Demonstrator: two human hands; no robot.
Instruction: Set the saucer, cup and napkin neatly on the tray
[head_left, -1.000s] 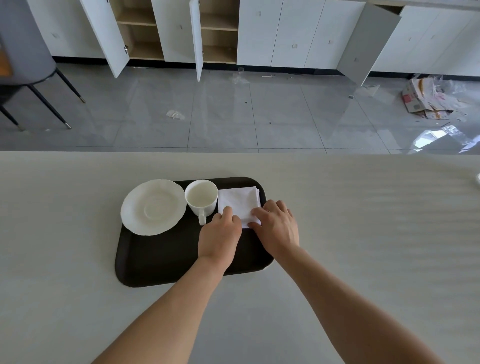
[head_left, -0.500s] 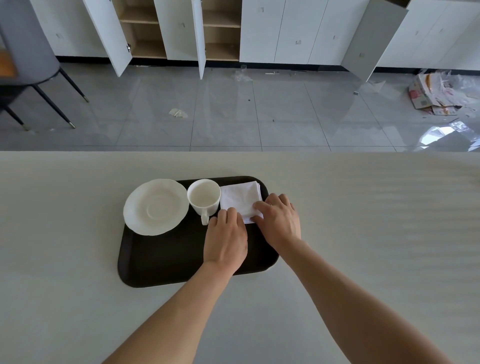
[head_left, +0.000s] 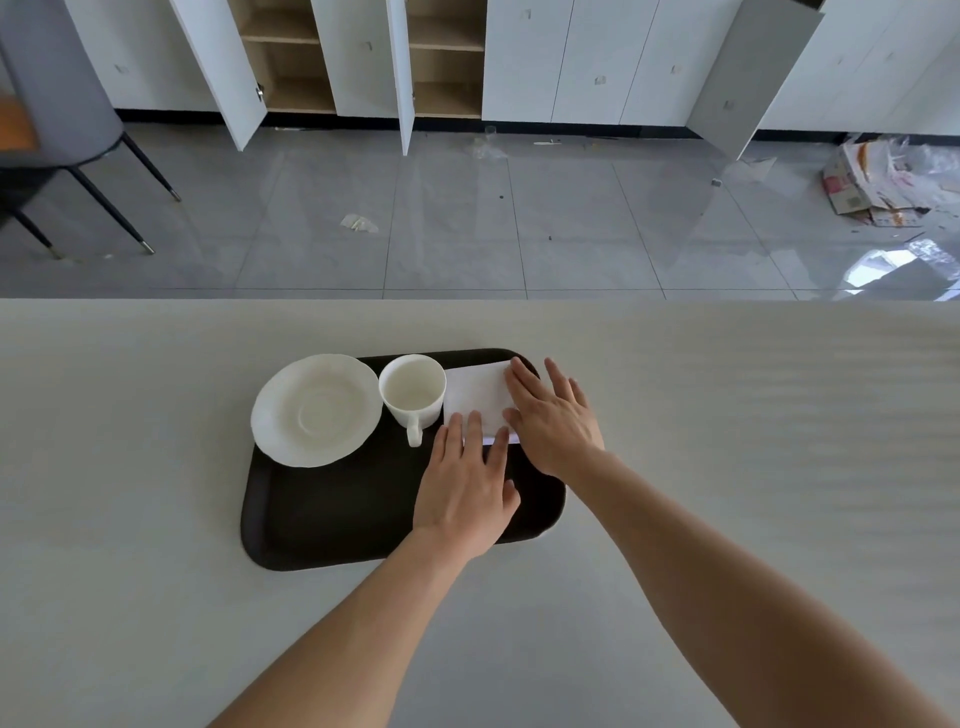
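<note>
on the pale surface (head_left: 156, 571), a dark tray (head_left: 337, 519) is seen with its long axis running from 9 to 3 o'clock. along its far edge three white things are lined up: the saucer (head_left: 315, 410) at the 9 o'clock end, overhanging the tray rim a little; the cup (head_left: 412, 389) just beside it, nearly touching, upright, with its handle turned toward 6 o'clock; and the folded napkin (head_left: 475, 397) at the 3 o'clock end, close against the cup.

both hands are held flat and open, and nothing is gripped. the left hand (head_left: 467, 488) is laid palm down on the tray with its fingertips (head_left: 474, 423) resting on the napkin's near edge. the right hand (head_left: 553, 421) is spread over the napkin's 3 o'clock side, fingers pointing toward 11 o'clock; the far right corner of the napkin is covered by it.

the napkin is thus found directly at 12 o'clock from the left hand and under the right one, so it is judged that the right hand is nearer and better placed to slide or square it. the napkin's edges seem to be roughly parallel to the tray's edges; its exact outline under the right hand cannot be told. the task is judged to be almost finished, with only a final smoothing of the napkin left.
</note>
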